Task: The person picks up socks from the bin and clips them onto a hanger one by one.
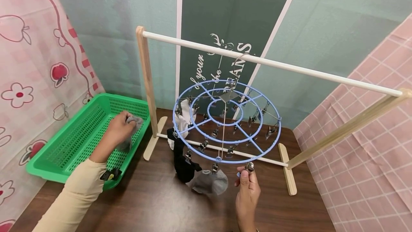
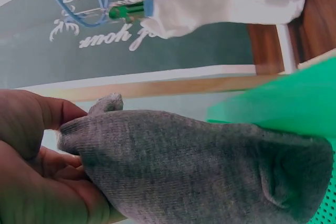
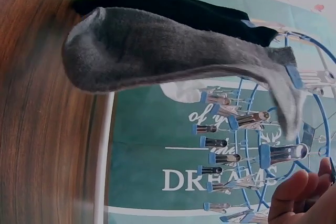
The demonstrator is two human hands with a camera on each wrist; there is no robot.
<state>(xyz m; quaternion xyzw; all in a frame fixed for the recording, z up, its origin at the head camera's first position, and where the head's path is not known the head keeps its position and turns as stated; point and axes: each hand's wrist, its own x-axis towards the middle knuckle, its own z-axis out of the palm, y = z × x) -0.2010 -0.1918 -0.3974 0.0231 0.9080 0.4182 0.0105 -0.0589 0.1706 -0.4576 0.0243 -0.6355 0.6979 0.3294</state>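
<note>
Over the green basket, my left hand (image 1: 118,129) pinches a grey sock (image 2: 173,161) near one end, and the rest of it hangs down. My right hand (image 1: 247,192) holds a metal clip (image 1: 249,167) between thumb and fingers at the front rim of a blue round clip hanger (image 1: 280,119). Just left of that hand, another grey sock (image 3: 157,51) hangs from a clip. Beside it hang a black sock (image 1: 183,165) and, farther back, a white sock (image 1: 184,115). Several other clips around the rings hold nothing.
A white rail (image 1: 199,47) on wooden posts (image 1: 146,78) carries the hanger by its hook. The green basket (image 1: 48,171) stands left of the rack on a dark wooden table (image 1: 154,203). Patterned cloths hang on both sides and behind.
</note>
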